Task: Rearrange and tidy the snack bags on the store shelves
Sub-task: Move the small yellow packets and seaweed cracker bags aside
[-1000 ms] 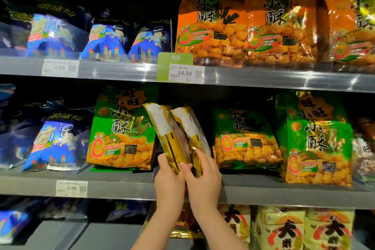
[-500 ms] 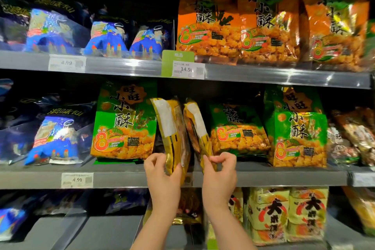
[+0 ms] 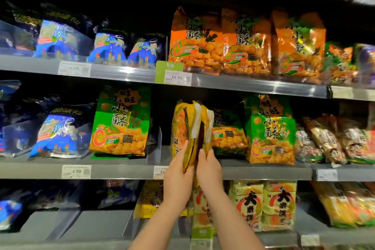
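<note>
Head view: left hand (image 3: 178, 178) and right hand (image 3: 209, 170) fingers pinch yellow snack bags (image 3: 190, 128) between them.

Orange snack bags (image 3: 245, 42), upper shelf: three. Green snack bags (image 3: 121, 122), middle shelf: three, one partly hidden. Yellow snack bags (image 3: 190, 128), held together edge-on: two, possibly more, hard to tell. Blue snack bags (image 3: 109, 48), upper shelf: three in view; middle shelf: one clear, others too dark to count. Cream bags with black characters (image 3: 282, 203), lower shelf: two stacks. Hands (image 3: 178, 178): two.
</note>
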Demonstrator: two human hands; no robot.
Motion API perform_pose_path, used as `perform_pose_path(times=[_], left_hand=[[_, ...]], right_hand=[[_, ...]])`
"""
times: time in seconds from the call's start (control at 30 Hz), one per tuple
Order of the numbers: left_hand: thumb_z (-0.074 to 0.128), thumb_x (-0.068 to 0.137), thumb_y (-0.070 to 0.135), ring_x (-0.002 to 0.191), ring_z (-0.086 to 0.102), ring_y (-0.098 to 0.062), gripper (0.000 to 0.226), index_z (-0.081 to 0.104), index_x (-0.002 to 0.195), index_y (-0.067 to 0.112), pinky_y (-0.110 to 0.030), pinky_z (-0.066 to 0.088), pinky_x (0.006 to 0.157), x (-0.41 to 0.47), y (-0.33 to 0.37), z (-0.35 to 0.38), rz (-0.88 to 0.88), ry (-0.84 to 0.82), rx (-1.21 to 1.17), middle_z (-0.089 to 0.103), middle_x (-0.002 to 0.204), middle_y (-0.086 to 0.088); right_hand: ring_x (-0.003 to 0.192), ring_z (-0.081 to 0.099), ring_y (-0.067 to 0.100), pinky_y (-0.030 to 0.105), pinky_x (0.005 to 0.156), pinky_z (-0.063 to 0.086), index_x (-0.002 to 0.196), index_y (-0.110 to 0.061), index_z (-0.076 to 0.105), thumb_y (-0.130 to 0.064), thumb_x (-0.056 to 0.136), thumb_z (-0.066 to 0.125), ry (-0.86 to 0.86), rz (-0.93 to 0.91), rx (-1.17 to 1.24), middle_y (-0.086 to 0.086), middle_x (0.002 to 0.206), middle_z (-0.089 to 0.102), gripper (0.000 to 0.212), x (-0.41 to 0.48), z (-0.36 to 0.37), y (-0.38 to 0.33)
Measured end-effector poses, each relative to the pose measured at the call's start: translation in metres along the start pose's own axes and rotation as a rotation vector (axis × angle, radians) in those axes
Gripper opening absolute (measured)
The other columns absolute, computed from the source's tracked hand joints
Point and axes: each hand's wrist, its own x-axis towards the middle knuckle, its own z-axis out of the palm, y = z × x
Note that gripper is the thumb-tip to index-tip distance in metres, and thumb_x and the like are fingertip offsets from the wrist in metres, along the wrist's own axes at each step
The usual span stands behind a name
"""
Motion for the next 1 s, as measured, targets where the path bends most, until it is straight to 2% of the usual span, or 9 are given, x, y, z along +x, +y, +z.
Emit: perform_pose_path(times=[0.1, 0.23, 0.3, 0.37, 0.47, 0.67, 0.77, 0.9, 1.0], left_hand=[[0.054, 0.086, 0.003, 0.125, 0.045, -0.009, 0.057, 0.045, 0.134, 0.030, -0.025, 0.035, 0.107, -0.019, 0.013, 0.009, 0.011, 0.023, 0.040, 0.049, 0.135, 0.014], [0.050, 0.087, 0.002, 0.138, 0.025, -0.010, 0.065, 0.033, 0.131, 0.048, -0.025, 0.023, 0.113, -0.053, 0.036, 0.019, 0.012, 0.005, 0.151, 0.027, 0.149, 0.012], [0.049, 0.088, 0.002, 0.138, 0.022, -0.012, 0.067, 0.032, 0.131, 0.049, -0.028, 0.020, 0.116, -0.072, 0.046, 0.022, 0.052, -0.047, 0.233, 0.021, 0.153, 0.008], [0.049, 0.087, 0.002, 0.136, 0.021, -0.015, 0.068, 0.028, 0.133, 0.048, -0.027, 0.018, 0.115, -0.091, 0.052, 0.022, 0.082, -0.097, 0.331, 0.020, 0.154, 0.006], [0.049, 0.087, 0.004, 0.134, 0.024, -0.019, 0.070, 0.021, 0.131, 0.050, -0.033, 0.022, 0.114, -0.121, 0.058, 0.018, 0.090, -0.134, 0.367, 0.022, 0.154, 0.004], [0.049, 0.086, 0.013, 0.137, 0.018, -0.016, 0.063, 0.025, 0.122, 0.058, -0.031, 0.015, 0.113, -0.159, 0.061, 0.004, 0.058, -0.111, 0.398, 0.025, 0.152, 0.008], [0.051, 0.088, 0.019, 0.141, 0.009, -0.012, 0.059, 0.027, 0.114, 0.066, -0.030, 0.011, 0.113, -0.171, 0.059, -0.002, 0.023, -0.192, 0.361, 0.021, 0.152, 0.013], [0.044, 0.081, 0.057, 0.131, 0.022, -0.004, 0.024, 0.048, 0.103, 0.064, -0.029, 0.018, 0.110, -0.179, 0.056, -0.012, -0.034, -0.309, 0.251, 0.034, 0.137, 0.021], [0.036, 0.084, 0.060, 0.101, 0.050, -0.004, 0.043, 0.069, 0.095, 0.035, -0.002, 0.031, 0.082, -0.181, 0.050, -0.023, -0.069, -0.147, 0.195, 0.060, 0.105, 0.019]], right_hand=[[0.116, 0.053, 0.024, 0.037, 0.098, 0.043, 0.138, -0.019, 0.040, -0.031, 0.100, 0.031, -0.013, 0.034, 0.173, 0.005, 0.128, 0.057, 0.042, -0.022, -0.018, 0.005], [0.112, 0.057, 0.024, 0.045, 0.099, 0.044, 0.126, -0.023, 0.049, -0.027, 0.100, 0.036, -0.059, 0.128, 0.506, 0.006, 0.122, 0.061, 0.030, -0.045, -0.045, 0.026], [0.103, 0.063, 0.024, 0.044, 0.091, 0.050, 0.124, -0.022, 0.052, -0.018, 0.099, 0.038, -0.075, 0.210, 0.760, 0.007, 0.114, 0.066, 0.029, -0.061, -0.055, 0.039], [0.088, 0.069, 0.017, 0.033, 0.072, 0.055, 0.125, -0.017, 0.053, -0.009, 0.098, 0.039, -0.059, 0.250, 0.960, 0.003, 0.101, 0.072, 0.031, -0.082, -0.064, 0.052], [0.082, 0.071, 0.013, 0.022, 0.059, 0.055, 0.125, -0.016, 0.053, -0.004, 0.096, 0.038, -0.076, 0.250, 1.080, -0.002, 0.094, 0.075, 0.034, -0.111, -0.076, 0.066], [0.102, 0.065, 0.012, 0.027, 0.073, 0.051, 0.127, -0.022, 0.052, -0.010, 0.096, 0.042, -0.131, 0.330, 1.138, -0.002, 0.115, 0.068, 0.035, -0.156, -0.081, 0.078], [0.100, 0.066, 0.019, 0.031, 0.072, 0.054, 0.124, -0.019, 0.054, -0.014, 0.097, 0.041, -0.150, 0.378, 1.204, 0.003, 0.111, 0.070, 0.031, -0.173, -0.081, 0.082], [0.083, 0.071, 0.021, 0.035, 0.063, 0.056, 0.118, -0.015, 0.058, -0.016, 0.098, 0.038, -0.157, 0.479, 1.279, 0.008, 0.098, 0.074, 0.028, -0.189, -0.080, 0.089], [0.092, 0.069, 0.026, 0.042, 0.069, 0.053, 0.123, -0.012, 0.054, -0.015, 0.097, 0.039, -0.146, 0.530, 1.305, 0.012, 0.108, 0.070, 0.030, -0.198, -0.074, 0.092]])
